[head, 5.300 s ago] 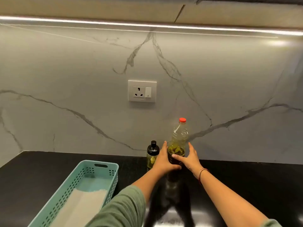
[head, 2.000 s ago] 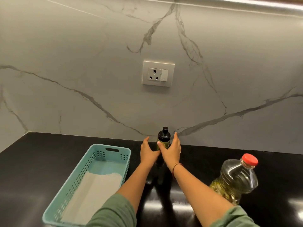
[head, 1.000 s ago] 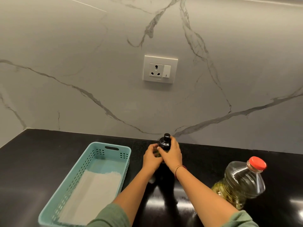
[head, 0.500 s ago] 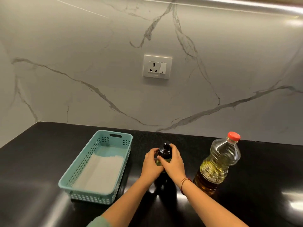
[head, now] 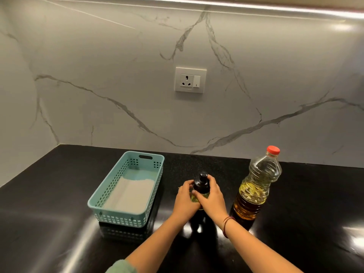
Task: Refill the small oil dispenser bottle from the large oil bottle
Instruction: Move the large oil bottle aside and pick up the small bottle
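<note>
Label print on large oil bottle (head: 256, 186) unreadable. Left hand (head: 186, 200) and right hand (head: 214, 200) each curl round small dispenser bottle (head: 201, 185), both grips clamped on it, upright on worktop (head: 305, 203)

The small bottle (head: 201, 184) is wrapped round by the left hand (head: 186, 201) and the right hand (head: 213, 201). On the left, the way is blocked by the blue basket (head: 120, 218). The big oil bottle (head: 256, 186) is stood close beside the right hand. Open room is left on the black counter (head: 315, 194) far right and behind.
</note>
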A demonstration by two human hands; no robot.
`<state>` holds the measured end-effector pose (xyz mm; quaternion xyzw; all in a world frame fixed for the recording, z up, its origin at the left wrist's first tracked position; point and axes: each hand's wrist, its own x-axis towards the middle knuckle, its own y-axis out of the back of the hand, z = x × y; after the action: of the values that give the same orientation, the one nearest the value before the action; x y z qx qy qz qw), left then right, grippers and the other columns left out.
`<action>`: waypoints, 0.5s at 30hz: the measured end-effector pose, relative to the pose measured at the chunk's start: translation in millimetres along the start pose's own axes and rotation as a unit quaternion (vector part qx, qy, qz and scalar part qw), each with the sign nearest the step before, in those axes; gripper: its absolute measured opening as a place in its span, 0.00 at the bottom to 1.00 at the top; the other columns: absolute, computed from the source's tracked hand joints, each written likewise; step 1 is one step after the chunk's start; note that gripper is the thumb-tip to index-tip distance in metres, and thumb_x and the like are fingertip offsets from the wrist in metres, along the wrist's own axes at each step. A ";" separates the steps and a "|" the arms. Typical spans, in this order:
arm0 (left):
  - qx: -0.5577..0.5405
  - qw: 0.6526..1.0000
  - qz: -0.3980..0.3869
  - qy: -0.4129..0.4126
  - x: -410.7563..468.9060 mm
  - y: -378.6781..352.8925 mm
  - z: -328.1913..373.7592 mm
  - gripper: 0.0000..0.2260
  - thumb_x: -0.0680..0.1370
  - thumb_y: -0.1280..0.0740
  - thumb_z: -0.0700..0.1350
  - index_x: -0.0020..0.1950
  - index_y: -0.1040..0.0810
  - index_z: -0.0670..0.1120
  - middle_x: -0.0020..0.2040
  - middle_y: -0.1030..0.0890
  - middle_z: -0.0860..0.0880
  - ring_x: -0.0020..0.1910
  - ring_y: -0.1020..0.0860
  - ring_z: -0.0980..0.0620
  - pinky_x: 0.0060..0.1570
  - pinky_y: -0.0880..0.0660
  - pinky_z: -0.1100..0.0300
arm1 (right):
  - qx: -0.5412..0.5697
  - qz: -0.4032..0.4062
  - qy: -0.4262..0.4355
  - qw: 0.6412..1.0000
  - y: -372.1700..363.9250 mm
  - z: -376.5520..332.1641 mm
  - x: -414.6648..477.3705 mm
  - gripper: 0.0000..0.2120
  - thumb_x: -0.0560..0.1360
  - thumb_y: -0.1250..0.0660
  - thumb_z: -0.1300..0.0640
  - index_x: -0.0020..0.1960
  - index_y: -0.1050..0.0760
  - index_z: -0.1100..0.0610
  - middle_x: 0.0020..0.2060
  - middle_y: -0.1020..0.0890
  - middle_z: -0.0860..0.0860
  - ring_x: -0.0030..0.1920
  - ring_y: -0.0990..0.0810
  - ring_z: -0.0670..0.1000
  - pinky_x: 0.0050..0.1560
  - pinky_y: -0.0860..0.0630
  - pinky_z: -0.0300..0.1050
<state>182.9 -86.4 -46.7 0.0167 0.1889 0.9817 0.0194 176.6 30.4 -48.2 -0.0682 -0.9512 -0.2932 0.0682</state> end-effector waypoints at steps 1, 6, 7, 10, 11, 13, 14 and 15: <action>0.006 1.000 -0.003 0.000 -1.7 1.1 0.7 0.29 0.68 0.27 0.44 0.67 0.31 0.53 0.62 0.28 0.50 0.60 0.26 0.54 0.60 0.24 0.54 | 0.003 -0.006 -0.004 1.000 -0.4 -0.2 -0.5 0.33 0.71 0.28 0.52 0.71 0.40 0.45 0.64 0.29 0.51 0.64 0.27 0.51 0.62 0.29 0.46; 0.020 0.999 -0.001 -0.025 -9.8 5.5 9.1 0.34 0.71 0.27 0.42 0.74 0.38 0.51 0.66 0.33 0.50 0.64 0.31 0.57 0.63 0.30 0.60 | 0.013 0.004 0.004 1.000 10.5 -10.2 -12.2 0.44 0.70 0.27 0.50 0.76 0.51 0.46 0.72 0.39 0.53 0.72 0.39 0.53 0.71 0.37 0.51; 0.029 0.999 0.008 -0.042 -11.7 7.1 14.2 0.34 0.72 0.29 0.40 0.75 0.39 0.51 0.67 0.33 0.50 0.64 0.33 0.58 0.63 0.32 0.62 | 0.004 0.017 0.024 1.000 16.8 -14.9 -15.7 0.44 0.70 0.27 0.50 0.76 0.51 0.47 0.72 0.41 0.53 0.72 0.41 0.51 0.71 0.39 0.50; 0.049 0.991 0.058 -0.113 -15.5 13.6 35.0 0.31 0.73 0.32 0.38 0.74 0.38 0.51 0.68 0.31 0.49 0.69 0.35 0.55 0.67 0.36 0.59 | -0.032 0.057 0.105 0.992 44.4 -34.2 -22.7 0.37 0.71 0.28 0.49 0.74 0.43 0.48 0.69 0.39 0.51 0.70 0.40 0.47 0.70 0.37 0.48; 0.049 0.986 0.076 -0.137 -15.4 16.0 44.0 0.30 0.73 0.32 0.38 0.74 0.36 0.50 0.67 0.30 0.50 0.69 0.34 0.54 0.67 0.36 0.59 | -0.044 0.074 0.131 0.988 56.7 -43.0 -23.7 0.33 0.71 0.28 0.49 0.72 0.39 0.48 0.66 0.37 0.49 0.67 0.37 0.48 0.67 0.33 0.48; 0.052 0.974 0.102 -0.197 -13.2 18.4 62.9 0.25 0.74 0.32 0.40 0.70 0.30 0.50 0.64 0.26 0.52 0.67 0.31 0.54 0.68 0.34 0.58 | -0.068 0.124 0.161 0.977 88.0 -62.2 -24.6 0.24 0.70 0.28 0.50 0.63 0.31 0.51 0.57 0.36 0.48 0.58 0.31 0.49 0.57 0.26 0.47; 0.054 0.967 0.106 -0.226 -11.8 18.8 72.3 0.22 0.74 0.32 0.42 0.67 0.28 0.50 0.62 0.25 0.53 0.65 0.29 0.55 0.67 0.32 0.56 | -0.086 0.146 0.165 0.972 106.2 -70.3 -23.8 0.21 0.70 0.27 0.50 0.60 0.29 0.53 0.54 0.37 0.48 0.55 0.30 0.49 0.53 0.25 0.45; 0.055 0.961 0.106 -0.249 -9.8 18.3 80.9 0.19 0.74 0.32 0.43 0.65 0.26 0.50 0.61 0.24 0.54 0.64 0.28 0.56 0.67 0.31 0.54 | -0.111 0.163 0.162 0.967 125.7 -77.6 -21.7 0.20 0.70 0.28 0.49 0.58 0.29 0.53 0.53 0.37 0.48 0.53 0.30 0.50 0.50 0.26 0.43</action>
<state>195.4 -73.9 35.0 0.2817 0.2293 0.9309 -0.0389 226.2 87.4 80.5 -0.1809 -0.8648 -0.3895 0.2604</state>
